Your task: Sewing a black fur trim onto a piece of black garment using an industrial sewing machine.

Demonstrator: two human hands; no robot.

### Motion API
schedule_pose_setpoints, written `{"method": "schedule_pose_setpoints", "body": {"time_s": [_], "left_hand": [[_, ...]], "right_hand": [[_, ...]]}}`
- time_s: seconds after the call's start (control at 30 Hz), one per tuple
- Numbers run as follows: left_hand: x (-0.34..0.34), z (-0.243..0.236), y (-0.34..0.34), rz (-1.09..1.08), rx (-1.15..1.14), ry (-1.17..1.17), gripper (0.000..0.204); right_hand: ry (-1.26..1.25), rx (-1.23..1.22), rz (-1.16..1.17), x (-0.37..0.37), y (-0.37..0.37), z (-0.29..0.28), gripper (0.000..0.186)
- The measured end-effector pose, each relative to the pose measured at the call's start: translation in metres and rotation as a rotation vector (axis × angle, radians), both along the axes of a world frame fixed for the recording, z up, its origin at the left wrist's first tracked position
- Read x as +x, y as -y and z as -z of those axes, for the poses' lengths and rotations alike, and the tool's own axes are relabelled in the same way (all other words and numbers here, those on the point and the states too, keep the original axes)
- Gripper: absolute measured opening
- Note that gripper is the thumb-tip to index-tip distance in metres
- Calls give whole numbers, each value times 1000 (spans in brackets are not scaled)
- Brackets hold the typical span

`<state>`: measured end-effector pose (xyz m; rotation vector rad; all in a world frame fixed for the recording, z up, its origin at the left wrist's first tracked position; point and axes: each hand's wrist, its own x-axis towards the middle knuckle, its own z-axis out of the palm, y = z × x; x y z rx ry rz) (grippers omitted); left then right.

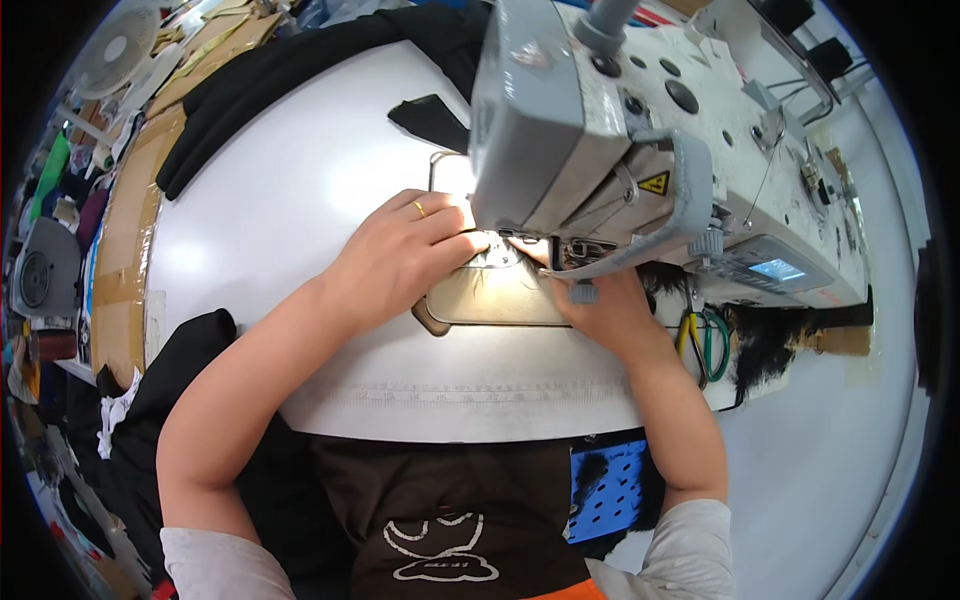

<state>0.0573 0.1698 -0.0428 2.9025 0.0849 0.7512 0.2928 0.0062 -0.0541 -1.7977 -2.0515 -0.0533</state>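
My left hand [405, 255], with a ring on one finger, rests on the bed of a white and grey sewing machine [620, 110]. Its fingers are drawn together beside the lit needle plate [492, 256]; whatever they pinch is too small or hidden to make out. From the other side my right hand [605, 305] reaches under the machine head. A fingertip shows near the presser foot, while the guard and head cover most of its fingers. Behind the left hand, a small black fabric piece [432, 120] lies on the white table [250, 240].
Black cloth [290, 75] lies along the table's far left edge, and more black cloth [195, 360] hangs at the near left. Green-handled scissors [716, 345] and a yellow-handled tool [686, 333] lie right of my right hand. Dark fluff [765, 350] gathers beneath the control panel [775, 270].
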Motion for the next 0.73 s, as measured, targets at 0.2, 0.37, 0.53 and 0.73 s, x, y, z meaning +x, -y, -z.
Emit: {"method": "schedule_pose_setpoints", "body": {"time_s": [0.2, 0.37, 0.53, 0.73], "left_hand": [[4, 2, -17, -139, -58, 0, 20], [-23, -2, -77, -510, 168, -114, 12], [-128, -21, -125, -734, 355, -278, 13], [-286, -24, -157, -1058, 404, -429, 27]], "right_hand": [[-33, -96, 65, 15, 2, 12, 15], [189, -124, 167, 36, -6, 17, 23], [226, -242, 219, 40, -2, 15, 26], [-93, -21, 70, 32, 3, 1, 32]]}}
